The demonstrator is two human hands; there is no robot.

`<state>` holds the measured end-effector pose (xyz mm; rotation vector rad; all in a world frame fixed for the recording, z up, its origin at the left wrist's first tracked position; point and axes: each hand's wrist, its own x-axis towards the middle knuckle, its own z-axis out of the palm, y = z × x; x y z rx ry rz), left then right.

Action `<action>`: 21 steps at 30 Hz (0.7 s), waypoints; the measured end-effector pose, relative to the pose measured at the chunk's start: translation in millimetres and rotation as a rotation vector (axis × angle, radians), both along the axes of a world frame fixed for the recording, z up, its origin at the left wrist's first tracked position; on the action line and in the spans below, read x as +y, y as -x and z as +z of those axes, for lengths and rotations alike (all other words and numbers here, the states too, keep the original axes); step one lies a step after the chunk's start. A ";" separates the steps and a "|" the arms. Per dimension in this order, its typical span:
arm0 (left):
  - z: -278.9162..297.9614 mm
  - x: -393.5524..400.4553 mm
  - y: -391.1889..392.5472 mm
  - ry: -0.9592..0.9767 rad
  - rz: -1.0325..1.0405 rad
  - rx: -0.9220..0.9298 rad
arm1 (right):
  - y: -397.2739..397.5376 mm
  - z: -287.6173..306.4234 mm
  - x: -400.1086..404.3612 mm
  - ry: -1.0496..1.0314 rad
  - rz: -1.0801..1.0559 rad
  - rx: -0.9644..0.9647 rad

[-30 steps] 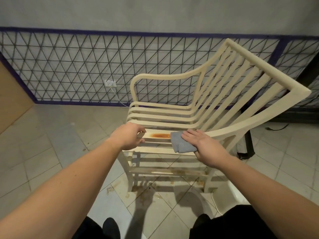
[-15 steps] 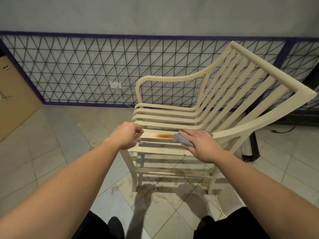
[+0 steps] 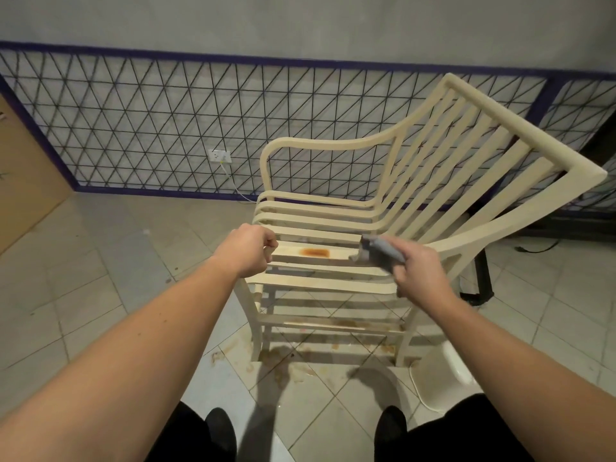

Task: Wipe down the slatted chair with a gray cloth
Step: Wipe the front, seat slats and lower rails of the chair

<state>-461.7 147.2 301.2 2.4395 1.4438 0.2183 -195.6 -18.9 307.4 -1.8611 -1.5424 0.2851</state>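
Cream slatted chair (image 3: 416, 181) standing on the tiled floor (image 3: 83, 278), back toward a lattice-patterned wall (image 3: 133, 128). Left hand (image 3: 248, 250) curled into a fist at the seat's front-left corner, apparently grasping nothing. Right hand (image 3: 418, 270) gripping the bunched gray cloth (image 3: 378, 253), lifted just above the seat's right side. Rust-orange stain (image 3: 315, 252) on the slat between the hands.

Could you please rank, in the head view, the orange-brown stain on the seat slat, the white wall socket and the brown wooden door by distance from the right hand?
From the right hand:
1. Orange-brown stain, just left on the seat slat.
2. White wall socket, up left on the wall.
3. Brown wooden door, far left edge.
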 end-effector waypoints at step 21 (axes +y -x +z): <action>-3.3 5.0 2.4 0.003 0.001 -0.029 | 20.2 -46.4 70.6 0.329 0.209 -0.720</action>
